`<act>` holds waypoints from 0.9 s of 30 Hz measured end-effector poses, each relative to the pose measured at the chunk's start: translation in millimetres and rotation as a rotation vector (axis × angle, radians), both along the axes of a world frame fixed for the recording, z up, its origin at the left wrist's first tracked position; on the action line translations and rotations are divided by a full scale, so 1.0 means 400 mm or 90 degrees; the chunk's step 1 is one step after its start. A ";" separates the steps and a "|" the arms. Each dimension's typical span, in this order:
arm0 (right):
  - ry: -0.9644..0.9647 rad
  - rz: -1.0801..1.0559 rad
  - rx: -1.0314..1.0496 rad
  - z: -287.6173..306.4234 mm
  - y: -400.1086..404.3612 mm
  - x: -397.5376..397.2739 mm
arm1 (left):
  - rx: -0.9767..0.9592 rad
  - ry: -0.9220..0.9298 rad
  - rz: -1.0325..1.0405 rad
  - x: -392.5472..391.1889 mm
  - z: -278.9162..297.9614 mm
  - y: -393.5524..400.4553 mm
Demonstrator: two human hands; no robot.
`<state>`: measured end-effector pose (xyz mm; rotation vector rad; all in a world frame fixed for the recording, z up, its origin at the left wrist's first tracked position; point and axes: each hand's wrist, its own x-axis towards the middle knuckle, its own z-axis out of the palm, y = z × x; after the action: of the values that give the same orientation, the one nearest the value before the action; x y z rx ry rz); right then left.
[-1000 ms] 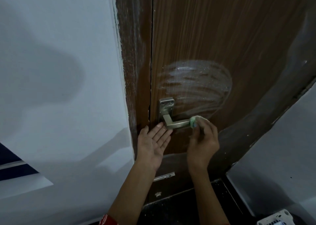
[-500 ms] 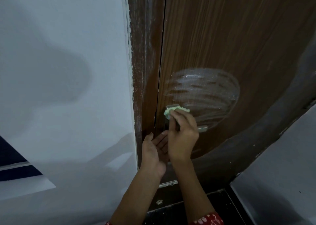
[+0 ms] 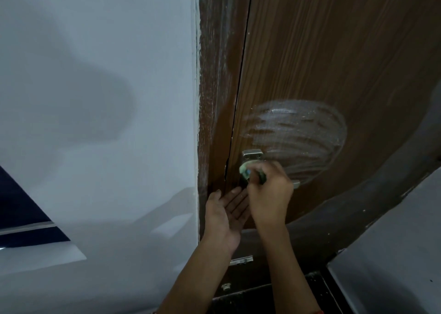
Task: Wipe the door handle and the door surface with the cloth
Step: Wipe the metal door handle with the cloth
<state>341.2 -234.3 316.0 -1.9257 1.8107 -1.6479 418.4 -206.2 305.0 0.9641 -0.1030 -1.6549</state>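
Two bare hands work at the lower centre of the frame against a brown wood-grain door (image 3: 334, 51). Right hand (image 3: 270, 193): fingers curled round a pale green cloth (image 3: 245, 170), which is bunched and pressed onto the metal door handle (image 3: 253, 156) near its square mounting plate; the plate shows above the cloth, and the far tip of the lever (image 3: 296, 184) shows just right of the knuckles, the rest of the lever being hidden behind the hand. The cloth is blurred, so its folds cannot be made out. Left hand (image 3: 224, 213): fingers straight and relaxed, palm turned up toward the camera, holding nothing, its fingertips lying at the edge of the door just below and left of the handle and partly hidden behind the right hand. A rounded patch of whitish smear streaks (image 3: 296, 134) lies on the door surface immediately above and right of the handle, in curved horizontal bands. A dark vertical gap separates the door from the brown door frame (image 3: 214, 99), which carries pale vertical scuffing. A white wall (image 3: 95, 99) fills the left half of the frame, with a soft shadow across it. A small metal fitting (image 3: 241, 261) sits low on the door between the two forearms.
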 end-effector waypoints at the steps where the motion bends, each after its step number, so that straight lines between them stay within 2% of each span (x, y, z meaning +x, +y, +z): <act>1: -0.039 -0.029 -0.022 0.008 -0.004 0.003 | -0.001 0.001 0.000 0.000 0.002 0.002; 3: -0.066 -0.047 -0.062 0.009 -0.002 0.021 | 0.000 -0.002 -0.001 0.001 0.004 0.005; 7: 0.000 0.017 -0.042 -0.032 0.015 0.032 | 0.006 0.016 -0.009 -0.007 0.009 0.007; 11: -0.099 -0.041 -0.076 0.000 -0.002 0.020 | 0.004 0.033 -0.013 -0.009 0.009 0.015; 14: 0.053 0.013 -0.130 0.011 -0.011 0.039 | 0.014 0.049 -0.009 -0.008 0.007 0.014; 16: 0.108 0.035 -0.143 0.004 -0.013 0.032 | 0.016 0.056 -0.011 -0.007 0.006 0.010; 20: 0.010 -0.039 -0.113 0.019 -0.023 0.019 | 0.011 0.046 -0.018 -0.001 0.007 0.007; 25: 0.112 -0.002 -0.158 0.008 -0.023 0.040 | 0.024 0.028 -0.002 0.002 0.015 0.002; 27: 0.071 -0.004 -0.164 0.005 -0.022 0.035 | 0.029 0.022 0.030 0.006 0.019 -0.001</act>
<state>355.2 -243.0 317.9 -2.1545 1.7134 -1.8949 420.7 -206.5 312.7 0.9644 -0.0189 -1.6357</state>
